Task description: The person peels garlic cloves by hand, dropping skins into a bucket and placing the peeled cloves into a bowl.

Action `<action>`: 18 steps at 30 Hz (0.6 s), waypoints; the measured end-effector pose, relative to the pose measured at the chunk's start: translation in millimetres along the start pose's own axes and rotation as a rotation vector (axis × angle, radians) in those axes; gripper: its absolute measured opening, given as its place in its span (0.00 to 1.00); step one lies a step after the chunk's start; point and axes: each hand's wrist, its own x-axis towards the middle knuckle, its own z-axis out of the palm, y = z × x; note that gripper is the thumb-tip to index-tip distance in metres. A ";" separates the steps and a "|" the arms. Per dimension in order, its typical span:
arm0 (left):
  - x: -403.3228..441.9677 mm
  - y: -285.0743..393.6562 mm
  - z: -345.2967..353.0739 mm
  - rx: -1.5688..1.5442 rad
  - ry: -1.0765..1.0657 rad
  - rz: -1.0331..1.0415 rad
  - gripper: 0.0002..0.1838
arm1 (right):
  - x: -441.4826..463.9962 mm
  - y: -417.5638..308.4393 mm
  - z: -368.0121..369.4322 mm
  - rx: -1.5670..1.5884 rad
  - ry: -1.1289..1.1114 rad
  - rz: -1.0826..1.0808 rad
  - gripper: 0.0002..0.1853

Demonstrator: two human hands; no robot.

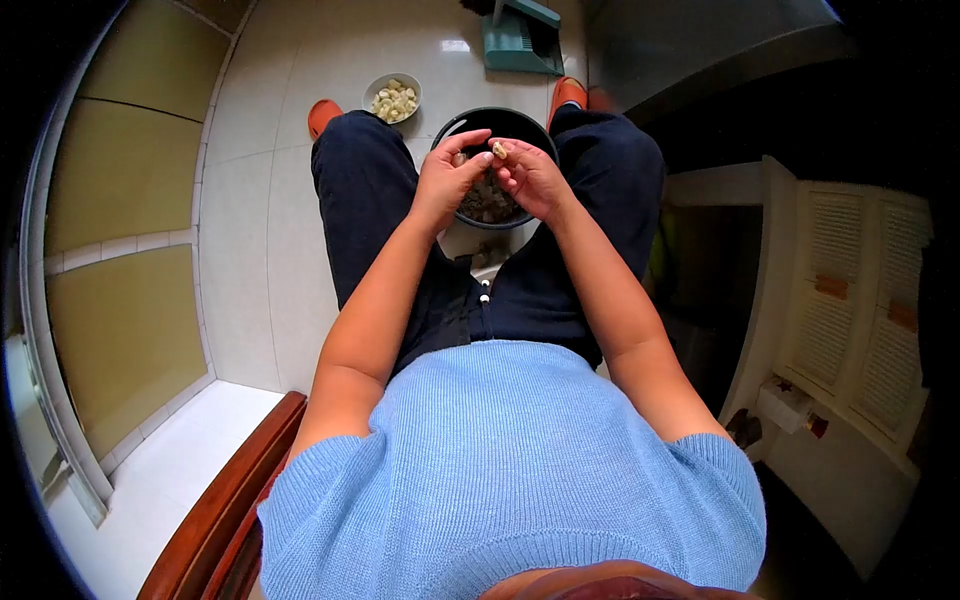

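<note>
Both hands meet above a black bucket that stands between my knees, with brownish, papery scraps inside. My right hand pinches a small pale garlic clove between thumb and fingertips. Close against it from the left, my left hand has its thumb tip beside the clove and its index finger reaching over. A small pale bit shows in the bend of the left fingers, too small to name; the remaining left fingers are hidden. To the left, a white bowl of peeled garlic cloves sits on the floor.
A teal dustpan stands on the tiled floor beyond the bucket. My dark trousered legs flank the bucket, with orange slippers on my feet. A wooden chair arm is at lower left; a white louvred cabinet stands right.
</note>
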 end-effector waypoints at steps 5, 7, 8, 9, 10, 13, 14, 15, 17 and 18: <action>4.2 -1.0 -3.8 0.077 -0.098 0.062 0.12 | 1.7 2.8 6.6 -0.048 -0.113 0.066 0.09; 0.3 4.0 0.2 0.060 -0.099 0.004 0.11 | -0.7 3.1 7.7 -0.093 -0.036 0.032 0.08; -1.3 5.9 1.6 0.047 -0.101 -0.052 0.10 | -1.8 3.3 8.2 -0.136 0.038 -0.004 0.08; -1.7 7.5 2.3 0.048 -0.101 -0.053 0.10 | -2.3 3.0 9.0 -0.135 0.038 -0.004 0.08; -2.3 8.8 2.9 0.053 -0.082 -0.058 0.10 | -3.0 3.0 10.1 -0.196 0.081 -0.061 0.07; -1.2 7.9 3.1 0.069 -0.049 -0.035 0.11 | -4.4 -0.8 9.6 -0.309 0.152 -0.156 0.07; -0.3 6.9 2.8 0.082 -0.034 -0.007 0.11 | -4.7 -2.2 9.1 -0.360 0.179 -0.195 0.06; 1.5 3.8 1.9 0.081 -0.034 -0.008 0.11 | -4.9 -3.4 9.0 -0.360 0.180 -0.194 0.06; 4.2 -4.2 -0.7 0.136 -0.053 0.055 0.11 | -5.5 -3.7 8.3 -0.463 0.163 -0.292 0.06; 3.3 -4.4 -0.8 0.135 -0.053 0.052 0.11 | -5.4 -2.9 6.9 -0.463 0.165 -0.289 0.06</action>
